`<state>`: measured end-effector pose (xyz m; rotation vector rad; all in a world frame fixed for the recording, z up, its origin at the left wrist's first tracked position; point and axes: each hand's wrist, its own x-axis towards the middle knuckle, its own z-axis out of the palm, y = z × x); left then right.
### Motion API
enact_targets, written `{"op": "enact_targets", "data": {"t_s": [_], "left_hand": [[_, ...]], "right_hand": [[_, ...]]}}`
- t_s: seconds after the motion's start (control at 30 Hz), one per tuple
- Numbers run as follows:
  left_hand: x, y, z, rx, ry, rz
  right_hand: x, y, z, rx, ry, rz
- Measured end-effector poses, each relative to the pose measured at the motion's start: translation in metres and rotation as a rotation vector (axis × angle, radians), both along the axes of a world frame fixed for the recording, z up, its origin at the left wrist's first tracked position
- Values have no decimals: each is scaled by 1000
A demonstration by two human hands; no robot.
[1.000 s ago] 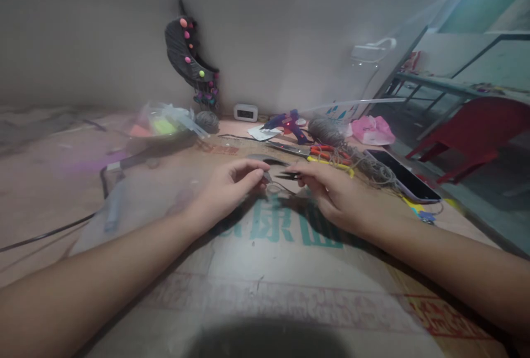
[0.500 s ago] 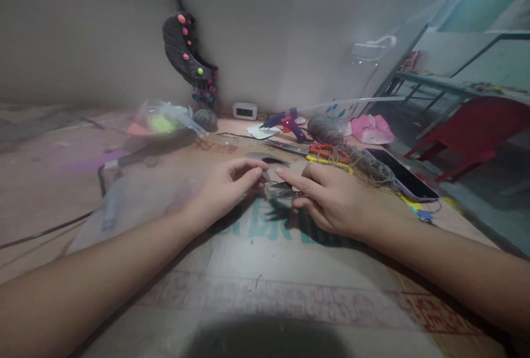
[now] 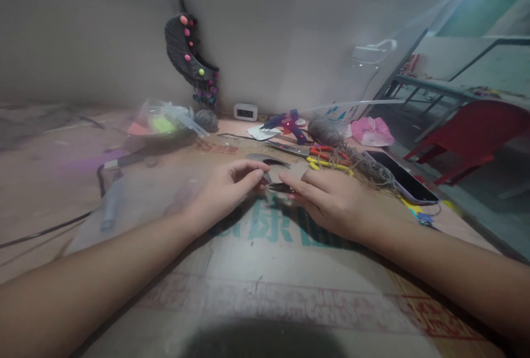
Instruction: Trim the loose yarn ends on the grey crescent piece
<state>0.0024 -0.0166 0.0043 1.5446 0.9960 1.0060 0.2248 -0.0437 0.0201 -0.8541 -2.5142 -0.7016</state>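
Observation:
My left hand (image 3: 236, 184) is closed in a pinch on a small grey piece (image 3: 267, 177), mostly hidden by the thumb and fingertips. My right hand (image 3: 327, 195) grips small dark snips (image 3: 279, 187), whose pointed blades lie together and reach left toward the grey piece. Fingers cover the handles of the snips. Whether the blade tips touch the piece I cannot tell. Just beyond both hands a grey crescent-shaped piece (image 3: 269, 160) lies on the cardboard (image 3: 248, 270).
Behind my right hand lie orange- and yellow-handled tools (image 3: 331, 164), tangled grey yarn (image 3: 375, 171) and a phone (image 3: 408, 176). Farther back are a glue gun (image 3: 287, 124), a small clock (image 3: 245, 112) and a bowl (image 3: 161, 129) of glue sticks. A decorated moon (image 3: 182, 52) hangs on the wall.
The blades of the snips, spread apart before, have come together. My right fingers have curled in closer. My left hand keeps its pinch in nearly the same place.

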Motion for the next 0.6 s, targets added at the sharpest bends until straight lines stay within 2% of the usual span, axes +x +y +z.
{"op": "enact_targets", "data": {"t_s": [0.33,0.6], "left_hand": [[0,-1,1,0,17,2],[-1,0,-2,16,23,-9]], "right_hand": [[0,1,1,71,-9,30],[0,1,2,38,-26,29]]}}
